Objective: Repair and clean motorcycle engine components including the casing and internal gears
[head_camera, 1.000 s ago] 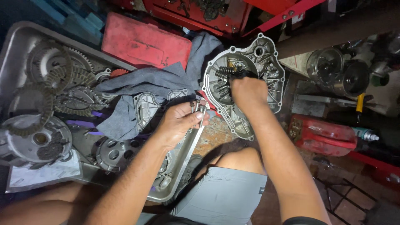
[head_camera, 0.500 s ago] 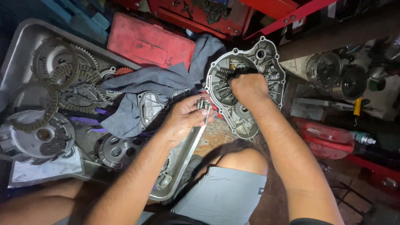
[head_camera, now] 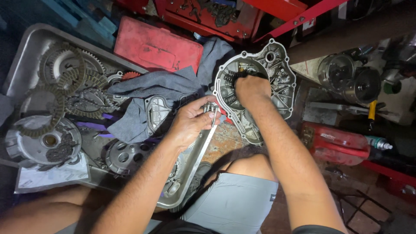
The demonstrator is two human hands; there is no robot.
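Engine cover: the cast aluminium engine cover [head_camera: 260,86] lay inside-up on the floor, tilted against the clutter beyond it, ribs and bolt holes showing around its rim.
Right hand: the right hand [head_camera: 250,89] was inside the cover's hollow, its grip clamped on a dark brush-like tool [head_camera: 236,74] pressed into the upper left of the recess (only bristles and a dark stub showed past the knuckles).
Left hand: the left hand [head_camera: 190,121] sat just left of the cover, grip closed around a cluster of small metal pins or bolts [head_camera: 209,107]; I could not tell exactly what they were.
Progress: judging by the layout, stripping looked done, since the parts lay spread out apart from the cover. Work inside the cover looked part-way; its lower half remained dull and grimy, and nothing was refitted.
Tray: a metal tray [head_camera: 26,52] well left of the cover held toothed clutch plates [head_camera: 56,86], a round drum [head_camera: 41,138] and a smaller cover piece [head_camera: 158,112].
Rag: a grey rag [head_camera: 151,86] lay draped between the tray and the cover, touching the cover's left edge.
Red case: a flat red case [head_camera: 158,45] sat up and left of the cover.
Look of the cover: grey, oily, unevenly lit, with a bearing bore near its top.
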